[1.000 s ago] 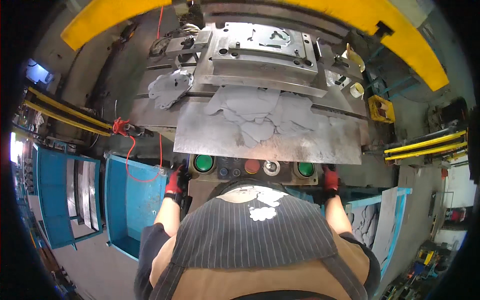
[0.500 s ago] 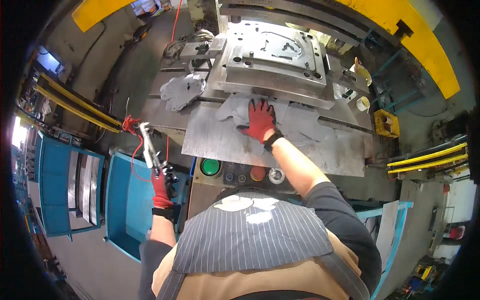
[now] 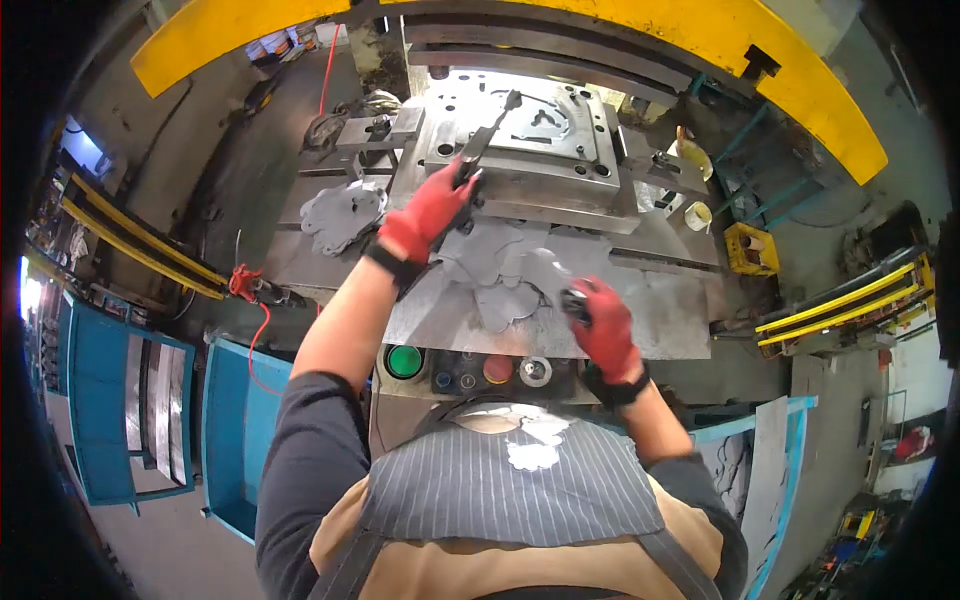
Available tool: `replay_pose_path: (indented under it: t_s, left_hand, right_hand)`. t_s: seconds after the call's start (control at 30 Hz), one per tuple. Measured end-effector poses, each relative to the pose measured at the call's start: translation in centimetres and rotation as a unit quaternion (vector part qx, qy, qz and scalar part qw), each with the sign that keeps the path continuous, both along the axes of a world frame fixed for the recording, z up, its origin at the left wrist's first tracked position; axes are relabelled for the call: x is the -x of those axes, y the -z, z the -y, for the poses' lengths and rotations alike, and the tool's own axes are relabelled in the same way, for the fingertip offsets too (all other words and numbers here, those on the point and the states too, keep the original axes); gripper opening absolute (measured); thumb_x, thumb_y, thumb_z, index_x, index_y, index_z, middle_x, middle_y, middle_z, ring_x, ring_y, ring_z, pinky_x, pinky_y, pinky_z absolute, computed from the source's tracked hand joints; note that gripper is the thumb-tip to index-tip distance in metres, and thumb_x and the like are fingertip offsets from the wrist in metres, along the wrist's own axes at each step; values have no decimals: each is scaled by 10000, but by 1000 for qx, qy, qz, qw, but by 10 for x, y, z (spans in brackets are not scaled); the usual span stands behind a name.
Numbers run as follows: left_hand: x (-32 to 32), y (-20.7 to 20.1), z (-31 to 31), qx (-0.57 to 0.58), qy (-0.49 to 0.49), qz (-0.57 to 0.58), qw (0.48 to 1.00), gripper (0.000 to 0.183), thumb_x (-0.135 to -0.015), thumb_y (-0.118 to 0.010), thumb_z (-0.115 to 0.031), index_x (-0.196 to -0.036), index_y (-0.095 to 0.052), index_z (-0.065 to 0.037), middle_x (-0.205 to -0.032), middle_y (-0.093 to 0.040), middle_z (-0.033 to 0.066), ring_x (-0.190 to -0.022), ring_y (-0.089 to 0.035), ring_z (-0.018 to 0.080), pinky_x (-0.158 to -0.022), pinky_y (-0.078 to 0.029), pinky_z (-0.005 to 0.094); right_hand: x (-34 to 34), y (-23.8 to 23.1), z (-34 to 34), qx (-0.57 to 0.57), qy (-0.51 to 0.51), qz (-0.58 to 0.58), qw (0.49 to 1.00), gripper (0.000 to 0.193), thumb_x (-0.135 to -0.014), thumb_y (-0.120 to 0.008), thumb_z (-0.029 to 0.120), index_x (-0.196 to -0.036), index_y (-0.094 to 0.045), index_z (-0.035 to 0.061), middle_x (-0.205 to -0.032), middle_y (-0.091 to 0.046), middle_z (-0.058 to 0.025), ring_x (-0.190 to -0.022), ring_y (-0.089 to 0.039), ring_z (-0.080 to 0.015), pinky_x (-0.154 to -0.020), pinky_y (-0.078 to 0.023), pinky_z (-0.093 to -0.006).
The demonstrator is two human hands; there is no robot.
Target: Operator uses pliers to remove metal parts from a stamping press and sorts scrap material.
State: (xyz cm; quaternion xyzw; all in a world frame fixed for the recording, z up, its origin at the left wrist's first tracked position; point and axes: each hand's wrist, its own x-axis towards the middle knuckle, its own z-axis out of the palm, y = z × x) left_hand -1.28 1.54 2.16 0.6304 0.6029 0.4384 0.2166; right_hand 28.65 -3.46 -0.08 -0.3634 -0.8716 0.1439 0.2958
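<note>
My left hand (image 3: 425,212), in a red and black glove, is closed round a long, narrow dark tool (image 3: 486,142). Its far end reaches over the steel die (image 3: 625,172), which has holes and a shaped recess in its bright top face. Lower and to the right, my right hand (image 3: 604,322), gloved alike, has its fingers curled in at the edge of a flat grey metal piece (image 3: 548,268), which is smeared by motion. Several flat grey cut pieces (image 3: 503,306) lie overlapping on the metal plate (image 3: 660,325) between my hands.
More grey cut pieces (image 3: 343,217) are piled left of the die. A control panel with a green button (image 3: 404,361) and a red button (image 3: 497,369) sits at the near edge. A yellow curved guard (image 3: 640,22) arches overhead. Blue bins (image 3: 235,430) stand at left.
My left hand has swung up from the lower left, bringing the tool over the die. My right hand has come off the grey pieces, moving nearer and to the right, fingers now curled.
</note>
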Motion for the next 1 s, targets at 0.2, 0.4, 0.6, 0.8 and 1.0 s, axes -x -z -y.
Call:
replay_pose_path:
  t_s: [0.2, 0.4, 0.6, 0.8, 1.0]
  left_hand:
    - [7, 37, -81, 73, -10, -156, 985, 395, -839, -514, -254, -1105, -445, 29, -958, -578, 225, -880, -557, 308, -770, -410, 343]
    - [2, 23, -40, -19, -60, -39, 997, 357, -833, -536, -230, -1076, -461, 21, -862, -586, 172, -749, -525, 223, -707, -419, 306]
    - [18, 14, 106, 6, -102, 68, 992, 294, -842, -517, -197, -1056, -483, 2, -811, -581, 125, -725, -523, 200, -678, -419, 316]
    - [90, 73, 164, 158, -282, -20, 946, 294, -853, -485, -211, -1072, -489, -14, -786, -571, 133, -716, -509, 202, -681, -417, 338]
    - [187, 212, 164, 220, -166, 418, 865, 299, -856, -455, -285, -897, -540, 0, -607, -545, 100, -533, -536, 244, -459, -411, 354]
  right_hand:
    - [-120, 68, 44, 66, 173, -186, 965, 273, -762, -545, -37, -1034, -568, -27, -939, -565, -121, -850, -541, -168, -724, -438, -260]
    - [-204, 111, 47, 549, 24, -483, 682, 210, -866, -439, 94, -993, -573, -6, -806, -590, -62, -655, -558, -108, -616, -466, -240]
    - [-123, 72, 42, 450, 138, -581, 664, 260, -859, -480, 185, -1076, -524, 49, -965, -591, -65, -806, -586, -142, -634, -493, -264]
    - [-101, 89, 23, 209, 119, -245, 939, 290, -870, -470, 193, -1101, -502, 21, -1046, -556, -67, -863, -570, -159, -673, -482, -279]
    - [-55, 72, 20, 419, 45, -420, 804, 356, -893, -432, 249, -1149, -481, 8, -929, -587, -101, -793, -587, -180, -682, -497, -305]
